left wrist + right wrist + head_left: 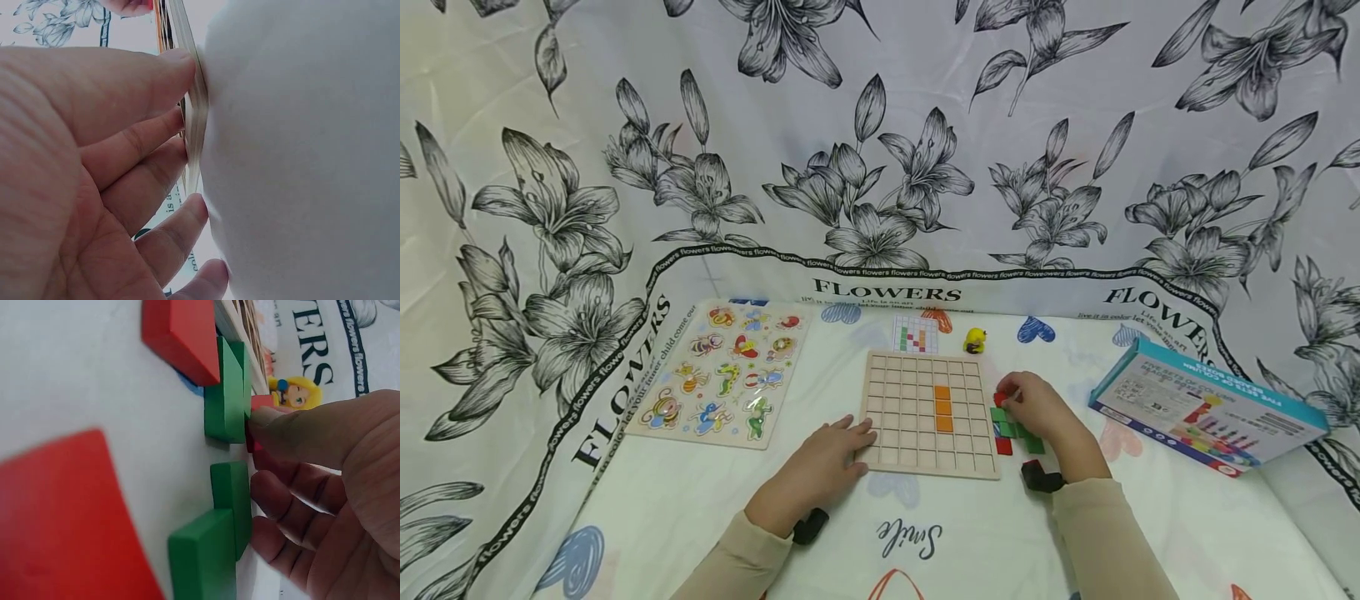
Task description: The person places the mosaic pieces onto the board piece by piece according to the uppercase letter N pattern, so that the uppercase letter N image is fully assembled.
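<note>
Pinches a red block point(1000, 399) between thumb and finger of the right hand point(1037, 406), just beside the board point(902, 417); rests the left hand point(823, 467), loosely spread, on the board's opposite edge. Expect a light, stiff, smooth block; grip by opposite edges.

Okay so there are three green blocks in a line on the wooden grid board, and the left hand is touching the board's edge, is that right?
Not quite: the three blocks in a line on the wooden grid board are orange, not green, as the head view shows. The left hand is indeed touching the board's edge.
</note>
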A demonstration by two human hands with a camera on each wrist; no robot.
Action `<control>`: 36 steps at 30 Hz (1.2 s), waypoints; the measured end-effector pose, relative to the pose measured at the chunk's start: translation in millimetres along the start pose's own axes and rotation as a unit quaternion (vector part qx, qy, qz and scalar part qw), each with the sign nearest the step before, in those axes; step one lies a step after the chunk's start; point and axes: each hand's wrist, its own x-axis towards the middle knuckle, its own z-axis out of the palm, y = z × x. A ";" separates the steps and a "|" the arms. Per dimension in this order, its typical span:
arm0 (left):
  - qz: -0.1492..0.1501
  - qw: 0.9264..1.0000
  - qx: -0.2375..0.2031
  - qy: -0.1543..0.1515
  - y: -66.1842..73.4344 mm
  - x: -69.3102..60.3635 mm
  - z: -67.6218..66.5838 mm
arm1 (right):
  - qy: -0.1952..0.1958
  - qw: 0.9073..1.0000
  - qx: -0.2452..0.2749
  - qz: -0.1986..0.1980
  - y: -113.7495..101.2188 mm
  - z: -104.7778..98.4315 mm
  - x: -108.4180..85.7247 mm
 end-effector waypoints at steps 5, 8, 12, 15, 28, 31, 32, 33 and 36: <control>0.002 1.000 0.005 0.000 -0.9 -0.2 0.8 | 0.050 0.999 0.004 0.005 -10.6 2.8 -10.2; 0.003 1.000 0.004 0.002 -0.5 0.4 0.2 | 0.072 0.997 0.028 -0.019 -25.6 10.7 -21.0; 0.003 1.000 0.005 0.004 0.0 0.9 -0.2 | 0.047 0.995 0.059 -0.061 -48.8 28.2 -33.9; -0.002 1.000 0.008 0.004 0.3 0.8 0.0 | 0.020 0.995 0.054 -0.076 -61.3 40.1 -38.8; -0.001 1.000 0.007 0.003 0.6 0.6 1.0 | 0.028 0.996 0.029 -0.084 -71.3 59.4 -41.9; -0.005 1.000 0.006 0.002 0.6 0.7 1.3 | 0.025 0.996 0.022 -0.078 -71.3 61.1 -41.5; -0.006 1.000 0.005 0.001 0.8 0.7 1.2 | 0.022 0.997 0.020 -0.077 -70.9 61.5 -41.6; -0.007 1.000 0.005 0.000 1.0 0.7 1.1 | 0.018 0.997 0.020 -0.077 -70.6 61.8 -41.9; -0.008 1.000 0.005 0.000 1.6 0.9 0.9 | 0.002 0.997 0.024 -0.077 -69.6 61.7 -43.8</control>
